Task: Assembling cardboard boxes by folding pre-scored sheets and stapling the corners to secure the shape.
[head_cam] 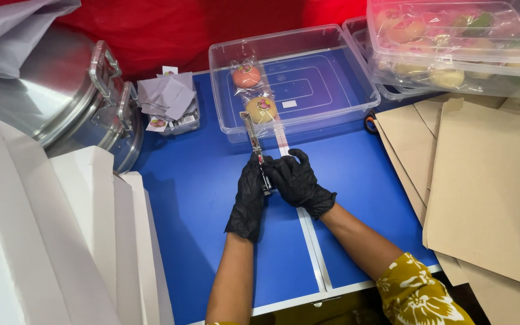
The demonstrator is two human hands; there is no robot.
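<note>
Both my hands wear black gloves and meet over the blue table [200,198]. My left hand [250,194] and my right hand [296,178] together grip a slim metal tool [254,139], like tongs or a stapler, whose tip points toward a clear plastic tub [326,90]. Inside the tub lie two wrapped round sweets: an orange-pink one [247,76] and a yellow one [261,109].
A large metal pot with lid [73,96] stands at the left, next to white folded cardboard [79,241]. A small box of paper slips [170,102] sits beside the tub. Brown cardboard sheets [489,186] lie at the right, below stacked clear tubs of wrapped sweets [452,42].
</note>
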